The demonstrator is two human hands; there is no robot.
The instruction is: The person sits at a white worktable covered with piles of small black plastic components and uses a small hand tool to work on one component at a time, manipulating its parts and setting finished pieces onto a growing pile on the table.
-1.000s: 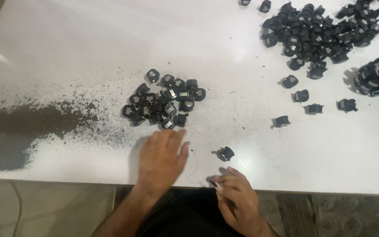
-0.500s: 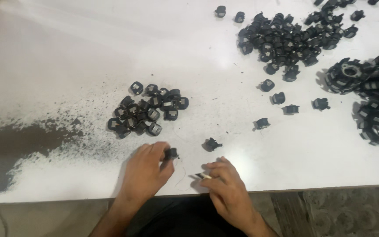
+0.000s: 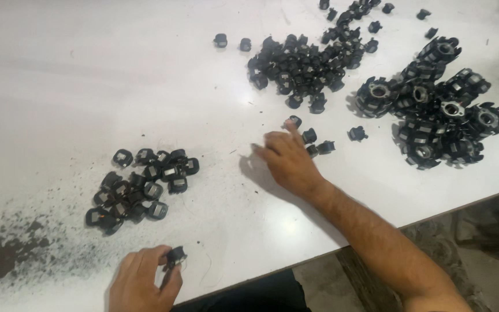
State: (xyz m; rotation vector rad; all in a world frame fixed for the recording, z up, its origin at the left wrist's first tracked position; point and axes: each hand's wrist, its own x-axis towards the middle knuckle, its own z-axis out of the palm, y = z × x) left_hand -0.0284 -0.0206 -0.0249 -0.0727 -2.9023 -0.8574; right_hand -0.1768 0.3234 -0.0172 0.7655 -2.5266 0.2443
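Two hands work on the white desk (image 3: 88, 86): the left hand (image 3: 142, 280) pinches one small black part (image 3: 175, 255), while the open right hand (image 3: 287, 162) touches loose black pieces (image 3: 317, 144) just beyond its fingertips.

Small pile (image 3: 140, 188) left – big heap (image 3: 307, 60) (behind) right.

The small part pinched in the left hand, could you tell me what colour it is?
Black, like the small part itself shows in the head view, held at the left hand's fingertips.

My left hand (image 3: 142, 280) pinches small black part (image 3: 175, 255); right hand (image 3: 287, 160) flat by loose parts (image 3: 317, 142); small pile (image 3: 140, 188) between on white table (image 3: 88, 86).
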